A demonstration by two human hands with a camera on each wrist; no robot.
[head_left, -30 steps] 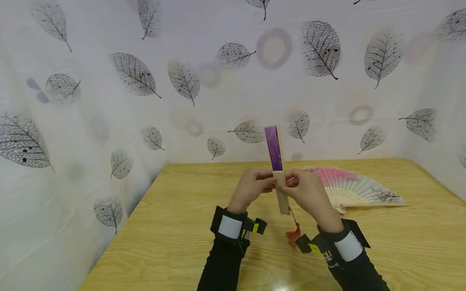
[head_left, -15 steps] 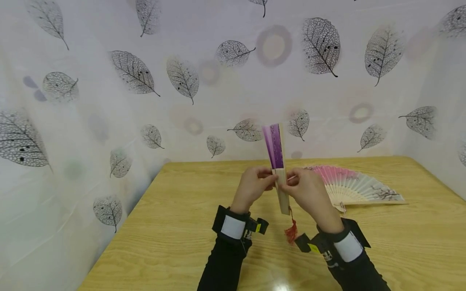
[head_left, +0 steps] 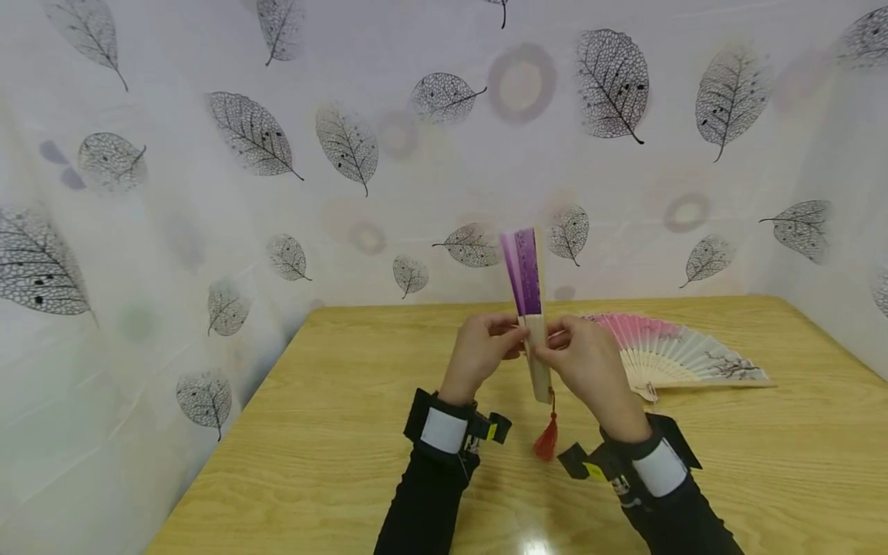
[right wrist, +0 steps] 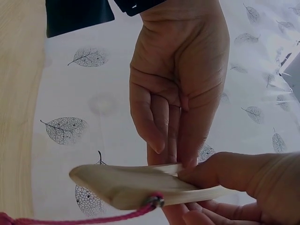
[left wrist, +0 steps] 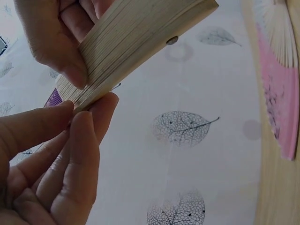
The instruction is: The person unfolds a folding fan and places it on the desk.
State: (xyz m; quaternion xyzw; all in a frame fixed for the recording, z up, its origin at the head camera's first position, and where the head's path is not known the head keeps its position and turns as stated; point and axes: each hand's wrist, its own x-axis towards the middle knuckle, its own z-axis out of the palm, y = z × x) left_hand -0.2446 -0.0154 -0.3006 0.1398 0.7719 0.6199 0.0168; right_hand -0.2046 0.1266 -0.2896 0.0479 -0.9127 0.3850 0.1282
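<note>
A purple folding fan (head_left: 529, 274) with pale wooden ribs stands nearly upright between both hands, its cloth end up and slightly spread. My left hand (head_left: 480, 351) pinches its left edge between thumb and fingers, seen closer in the left wrist view, where the stacked ribs (left wrist: 126, 42) show. From the other side my right hand (head_left: 584, 366) grips the ribs, thumb in front. In the right wrist view a gap shows between the outer rib and the others near the right thumb (right wrist: 220, 171). A red tassel (head_left: 546, 439) hangs from the fan's lower end.
A pink and white folding fan (head_left: 687, 354) lies spread on the wooden table (head_left: 291, 447), behind and to the right of my right hand. A white curtain (head_left: 416, 177) with leaf prints hangs behind and to the left of the table.
The purple fan's left edge has come apart from the rest, showing a lighter strip of cloth. The tassel has swung left and hangs below the fan. Both hands keep their hold.
</note>
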